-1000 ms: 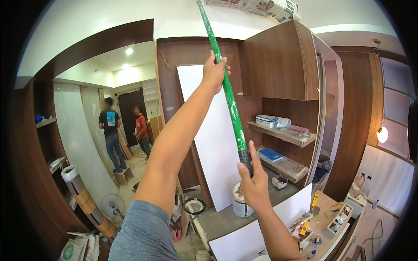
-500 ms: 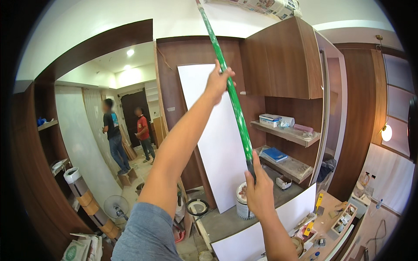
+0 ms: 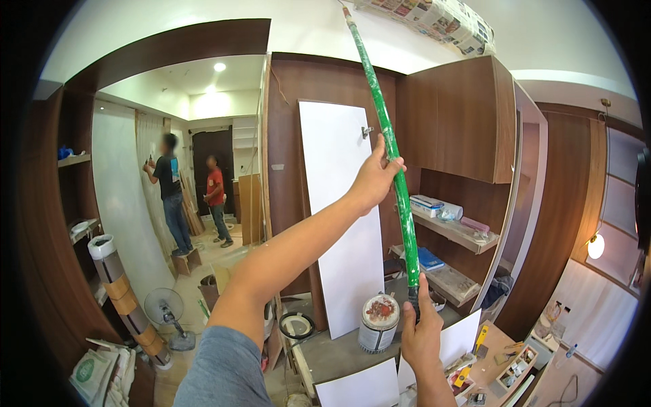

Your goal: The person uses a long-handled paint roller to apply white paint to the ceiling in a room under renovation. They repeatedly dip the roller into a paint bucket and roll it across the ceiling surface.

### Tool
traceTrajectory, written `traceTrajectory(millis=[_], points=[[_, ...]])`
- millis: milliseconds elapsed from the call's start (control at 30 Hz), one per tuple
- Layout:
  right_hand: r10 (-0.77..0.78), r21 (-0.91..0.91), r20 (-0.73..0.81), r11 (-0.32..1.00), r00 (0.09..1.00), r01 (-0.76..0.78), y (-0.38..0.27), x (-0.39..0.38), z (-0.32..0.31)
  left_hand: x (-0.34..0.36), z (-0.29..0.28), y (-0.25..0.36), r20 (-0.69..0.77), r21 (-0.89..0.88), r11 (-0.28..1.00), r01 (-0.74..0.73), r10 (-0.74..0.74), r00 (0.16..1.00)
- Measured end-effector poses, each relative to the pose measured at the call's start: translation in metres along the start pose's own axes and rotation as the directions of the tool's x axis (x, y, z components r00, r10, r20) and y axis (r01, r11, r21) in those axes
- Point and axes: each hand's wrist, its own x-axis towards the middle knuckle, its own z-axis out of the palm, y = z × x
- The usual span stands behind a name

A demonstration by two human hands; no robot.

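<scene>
A long green pole [image 3: 380,115], spotted with white paint and with a black lower grip, slants up from me toward the white upper wall. My left hand [image 3: 374,178] is closed around its middle, arm stretched out. Lower down, my right hand [image 3: 422,339] wraps the black grip. At the top, the reddish-brown end [image 3: 347,13] is near the picture's upper edge; whether it touches the wall I cannot tell. Below the pole, a paint-smeared can [image 3: 378,325] stands on the grey counter [image 3: 325,359]. Behind my left hand leans a tall white panel [image 3: 339,237].
A newspaper-covered box-shaped unit [image 3: 441,24] is high on the wall. Brown cabinets [image 3: 454,115] and dusty shelves [image 3: 454,230] stand right of the pole. Tools lie on a wooden worktop [image 3: 495,359]. At left are a fan [image 3: 165,308] and two people [image 3: 173,197] in the adjoining room.
My view has shifted left and up, so more of the pole's top shows. Both hands still grip the pole, its top slightly lower. The dark-shirted person has raised an arm toward the wall.
</scene>
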Motion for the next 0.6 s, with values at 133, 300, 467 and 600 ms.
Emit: traceTrajectory(millis=[133, 300, 467, 600], points=[[0.018, -0.046, 0.005, 0.999, 1.0, -0.018, -0.014, 0.025, -0.005, -0.022, 0.003, 0.002, 0.077, 0.03, 1.0, 0.009, -0.011, 0.997], [0.152, -0.089, 0.084, 0.985, 0.985, -0.145, -0.052, 0.074, -0.011, -0.078, -0.008, 0.005, 0.212, -0.035, 0.998, 0.058, -0.049, 0.976], [0.011, -0.021, -0.009, 1.0, 1.0, -0.011, -0.058, 0.131, -0.007, -0.108, -0.017, 0.014, 0.294, -0.043, 0.997, 0.065, -0.05, 0.954], [-0.073, -0.044, -0.039, 0.996, 0.997, 0.071, -0.063, 0.175, 0.0, -0.125, -0.032, 0.021, 0.3, -0.063, 0.995, 0.079, -0.057, 0.952]])
